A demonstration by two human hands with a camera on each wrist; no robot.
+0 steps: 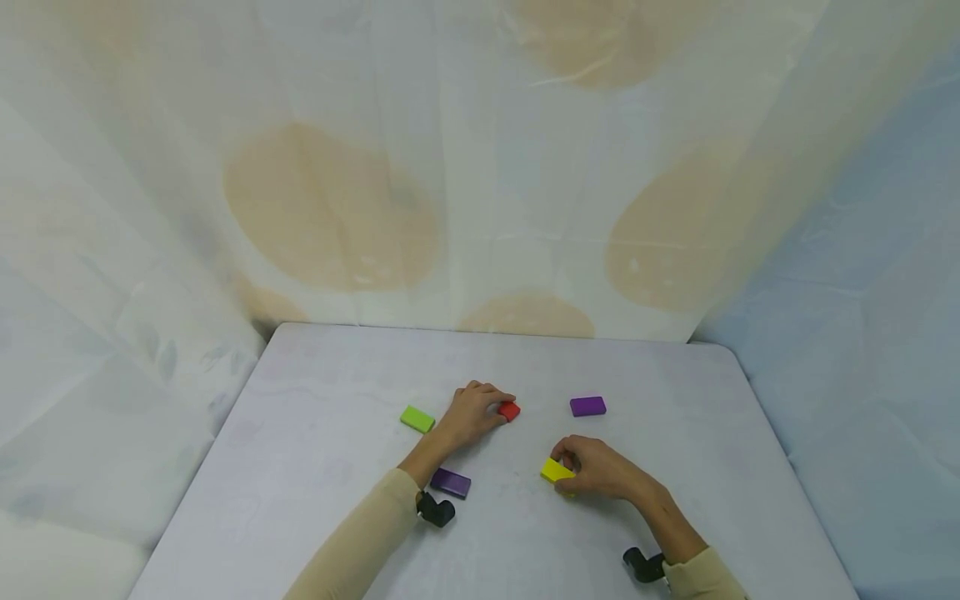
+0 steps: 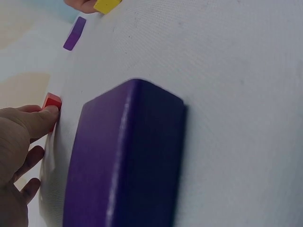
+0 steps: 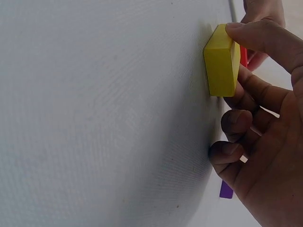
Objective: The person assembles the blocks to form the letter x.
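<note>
Yellow stands out first: a small yellow block sits on the pale table toward the near right, pinched by the right hand, whose thumb lies along one edge while the curled fingers close on the other side; the right wrist view shows the block still touching the table. Farther back and to the left, the left hand rests on the table with its fingers bent over a small red block, the thumb tip pressed against it in the left wrist view; how firmly it is gripped I cannot tell. Around them lie three loose pieces: a green block just left of the left hand, a purple block well to the right of the red one, and a darker purple block lying beside the left forearm, so close to the wrist camera that it fills most of that view and hides much of the table behind it. Between the red and yellow blocks the table surface is bare. Pale draped sheeting with tan patches closes in the table at the back and on both sides.
</note>
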